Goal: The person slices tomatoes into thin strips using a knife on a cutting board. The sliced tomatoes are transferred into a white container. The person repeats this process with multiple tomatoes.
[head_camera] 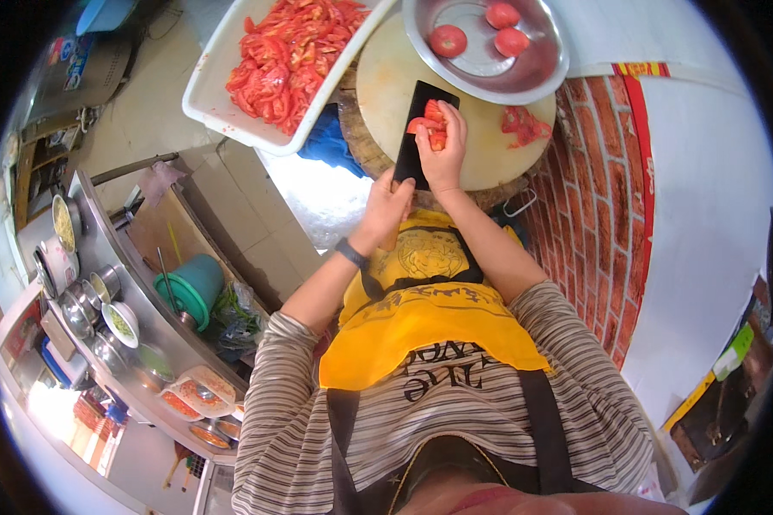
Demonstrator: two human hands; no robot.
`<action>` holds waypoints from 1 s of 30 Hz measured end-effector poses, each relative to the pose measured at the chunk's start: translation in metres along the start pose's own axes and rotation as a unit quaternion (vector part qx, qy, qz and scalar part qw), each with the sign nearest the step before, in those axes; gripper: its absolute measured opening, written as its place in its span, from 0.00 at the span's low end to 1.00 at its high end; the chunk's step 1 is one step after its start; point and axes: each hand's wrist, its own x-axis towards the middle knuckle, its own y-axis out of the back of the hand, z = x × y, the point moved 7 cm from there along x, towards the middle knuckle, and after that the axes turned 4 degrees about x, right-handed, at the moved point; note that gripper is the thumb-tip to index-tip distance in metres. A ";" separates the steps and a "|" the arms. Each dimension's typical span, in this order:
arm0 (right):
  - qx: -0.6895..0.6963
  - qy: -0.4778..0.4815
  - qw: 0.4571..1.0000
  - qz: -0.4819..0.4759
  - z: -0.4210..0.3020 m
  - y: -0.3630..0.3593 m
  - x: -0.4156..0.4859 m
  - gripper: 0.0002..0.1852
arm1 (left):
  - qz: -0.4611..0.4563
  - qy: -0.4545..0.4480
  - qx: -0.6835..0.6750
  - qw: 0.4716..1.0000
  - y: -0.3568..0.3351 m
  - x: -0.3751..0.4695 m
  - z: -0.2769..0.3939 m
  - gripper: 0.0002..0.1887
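My left hand (390, 205), with a dark band on its wrist, grips the wooden handle of a cleaver. The cleaver's broad black blade (414, 154) lies above the round chopping board (386, 64). Cut tomato pieces (423, 125) rest on the blade. My right hand (446, 147) holds these pieces against it with curled fingers, which partly hide them. Red tomato scraps (525, 127) lie on the right side of the board. A steel basin (551, 71) with three whole tomatoes overlaps the board's far edge. To its left, a white plastic tub (207, 106) holds many tomato slices.
A thick wooden block (361, 138) supports the board, with blue cloth (332, 141) beside it. A brick-patterned wall (592, 193) stands close on the right. At left, a steel counter (161, 335) carries bowls and pots, near a green bucket (196, 290).
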 end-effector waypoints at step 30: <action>-0.178 -0.024 0.939 -0.292 0.065 -0.014 0.183 0.26 | 0.191 -0.137 0.391 0.890 0.061 -0.050 0.064 0.10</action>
